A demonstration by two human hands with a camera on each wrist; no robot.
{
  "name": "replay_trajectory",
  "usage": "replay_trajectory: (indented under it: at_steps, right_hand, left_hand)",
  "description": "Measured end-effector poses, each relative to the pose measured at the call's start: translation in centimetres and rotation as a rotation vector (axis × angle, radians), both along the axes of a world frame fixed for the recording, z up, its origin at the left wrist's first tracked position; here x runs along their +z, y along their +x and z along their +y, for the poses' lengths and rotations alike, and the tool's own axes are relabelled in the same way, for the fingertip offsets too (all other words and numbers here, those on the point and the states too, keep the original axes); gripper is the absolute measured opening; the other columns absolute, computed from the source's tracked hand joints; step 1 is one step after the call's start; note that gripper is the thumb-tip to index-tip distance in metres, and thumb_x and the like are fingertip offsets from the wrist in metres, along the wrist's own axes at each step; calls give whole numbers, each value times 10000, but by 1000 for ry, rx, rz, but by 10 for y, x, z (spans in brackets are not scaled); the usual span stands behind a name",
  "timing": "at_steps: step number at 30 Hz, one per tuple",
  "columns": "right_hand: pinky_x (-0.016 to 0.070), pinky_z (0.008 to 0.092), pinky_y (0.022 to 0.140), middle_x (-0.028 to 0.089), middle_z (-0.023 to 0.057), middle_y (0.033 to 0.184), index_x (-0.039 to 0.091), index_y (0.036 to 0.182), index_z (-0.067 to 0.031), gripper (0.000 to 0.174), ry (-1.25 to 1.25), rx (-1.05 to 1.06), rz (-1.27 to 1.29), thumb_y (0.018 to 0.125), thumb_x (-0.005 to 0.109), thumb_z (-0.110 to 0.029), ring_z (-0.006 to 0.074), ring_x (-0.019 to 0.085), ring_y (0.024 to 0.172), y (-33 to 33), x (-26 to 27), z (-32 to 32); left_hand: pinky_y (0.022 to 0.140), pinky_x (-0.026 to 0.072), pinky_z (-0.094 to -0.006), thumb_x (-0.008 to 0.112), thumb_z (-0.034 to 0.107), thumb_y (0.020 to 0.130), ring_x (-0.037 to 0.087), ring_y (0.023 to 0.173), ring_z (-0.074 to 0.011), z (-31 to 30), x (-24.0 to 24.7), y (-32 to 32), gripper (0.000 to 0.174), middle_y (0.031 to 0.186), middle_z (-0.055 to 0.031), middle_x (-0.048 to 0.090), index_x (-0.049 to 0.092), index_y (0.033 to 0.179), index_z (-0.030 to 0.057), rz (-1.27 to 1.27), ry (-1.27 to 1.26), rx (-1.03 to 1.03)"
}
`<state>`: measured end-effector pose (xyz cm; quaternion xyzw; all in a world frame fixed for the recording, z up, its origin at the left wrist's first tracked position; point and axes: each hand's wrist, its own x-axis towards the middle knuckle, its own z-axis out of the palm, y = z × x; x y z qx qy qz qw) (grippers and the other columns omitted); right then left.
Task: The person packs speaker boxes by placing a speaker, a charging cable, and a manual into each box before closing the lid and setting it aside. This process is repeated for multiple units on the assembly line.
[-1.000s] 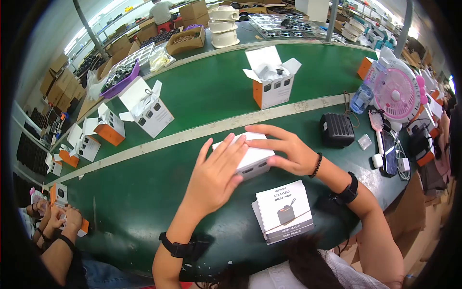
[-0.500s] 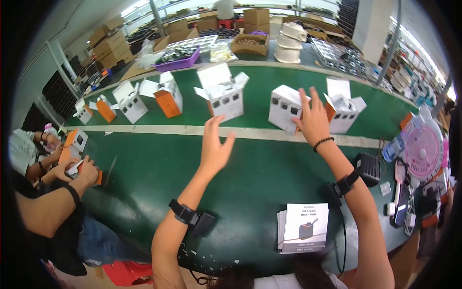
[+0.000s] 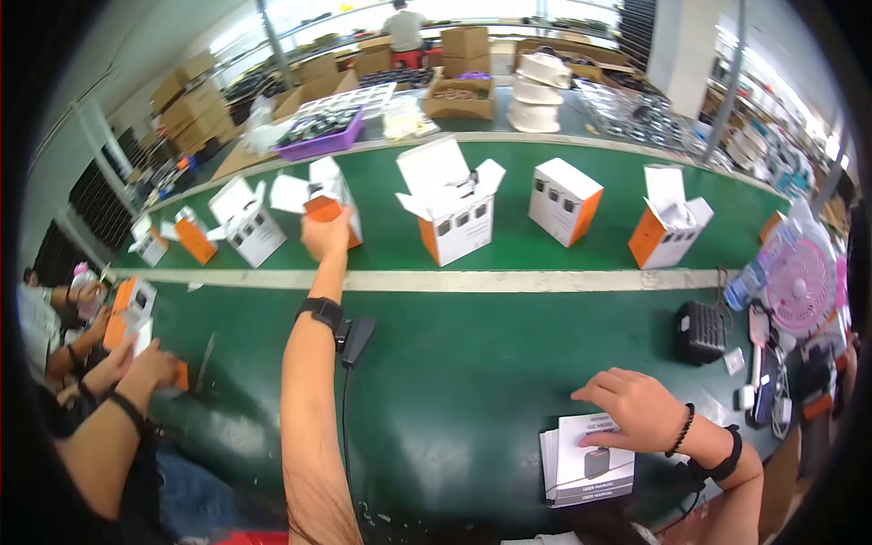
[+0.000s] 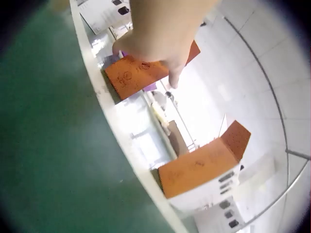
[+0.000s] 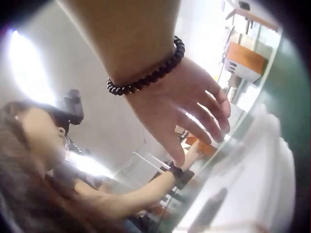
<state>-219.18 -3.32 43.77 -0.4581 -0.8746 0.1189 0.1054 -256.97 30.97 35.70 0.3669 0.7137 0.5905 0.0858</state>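
My left hand (image 3: 325, 234) reaches across the table and grips an open-topped white and orange box (image 3: 346, 195) by its orange side. In the left wrist view, thumb and fingers straddle that box's orange panel (image 4: 129, 80). My right hand (image 3: 640, 411) hovers at the stack of user manuals (image 3: 590, 486), its thumb over the top cover. The right wrist view has its fingers loosely spread and holding nothing. A closed box (image 3: 565, 204) stands on the far strip, between an open box (image 3: 461, 227) and another open box (image 3: 656, 236).
More open boxes (image 3: 254, 238) line the far strip at left. A black speaker (image 3: 699, 334), a water bottle (image 3: 747, 283) and a pink fan (image 3: 801, 263) are at right. A raised pale divider (image 3: 490, 281) crosses the table. Another person's hands (image 3: 145, 372) work at left.
The closed box went from under both hands to the far strip, and my right hand let it go. My left hand moved left onto an open box; the right came back to the manuals.
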Motion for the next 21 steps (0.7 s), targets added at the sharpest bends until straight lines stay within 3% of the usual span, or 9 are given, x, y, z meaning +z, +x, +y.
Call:
replay_trajectory:
  at_steps: [4,7,9,11,13,15,17,19,21]
  right_hand:
    - [482,374,743,604,55,930,644,925,-96,280,-10,-30,69,738,752,-274,249,597,849,-8,-13,-17]
    - [462,356,733,596,49,911,619,861,-101,263,59,-6,119,721,764,-269,231,583,844,-14,-16,-22]
    - [462,361,742,598,47,921,619,866,-95,292,58,-100,97,714,771,-293,238,582,848,-22,-16,-21]
    - [463,369,750,602,61,899,613,866,-79,314,50,-124,80,711,778,-298,258,584,841,-25,-17,-17]
    - [473,370,732,607,79,875,609,887,-60,323,-127,-92,154,720,776,-282,270,591,816,-25,-18,-11]
    - [483,360,669,618,85,788,618,838,-46,279,-164,-124,234,728,770,-253,270,605,731,-35,-11,-8]
    - [481,346,612,617,81,706,619,758,-45,248,-395,-150,288,730,768,-241,254,614,654,-41,-5,-7]
    - [470,347,582,603,73,646,615,704,-51,231,-337,-146,305,740,761,-227,257,610,616,-53,-4,-9]
    - [464,363,579,608,63,673,622,721,-61,204,42,14,172,758,740,-224,266,607,632,-61,1,-8]
  left_hand:
    - [795,522,-412,879,353,567,675,883,-307,4,-16,-12,575,945,-160,694,643,960,6,19,186,16]
    - [699,485,-311,867,184,658,579,704,-149,-51,-8,-15,389,812,-56,649,617,871,-24,6,436,-273]
    - [716,479,-312,815,86,716,581,745,-147,-113,15,-19,322,845,-50,637,612,930,-43,-88,347,-600]
    - [881,458,-329,801,79,707,587,978,-188,-152,11,-36,493,1079,-108,603,563,1118,-53,-3,381,-852]
    - [908,450,-334,834,142,666,581,1014,-198,-181,6,-43,619,1106,-111,597,537,1178,-40,-16,244,-1194]
    - [920,447,-330,862,197,623,572,1043,-197,-201,16,-23,731,1132,-107,595,509,1221,-31,420,181,-1399]
    - [924,445,-321,856,173,624,558,1066,-184,-219,21,17,741,1155,-107,587,495,1239,-30,231,41,-1561]
    - [919,446,-312,851,151,626,554,1067,-171,-227,13,42,730,1154,-101,588,494,1234,-38,-114,-96,-1600]
    - [927,439,-308,848,140,628,548,1070,-165,-231,19,57,730,1154,-104,588,487,1237,-43,-248,-96,-1619]
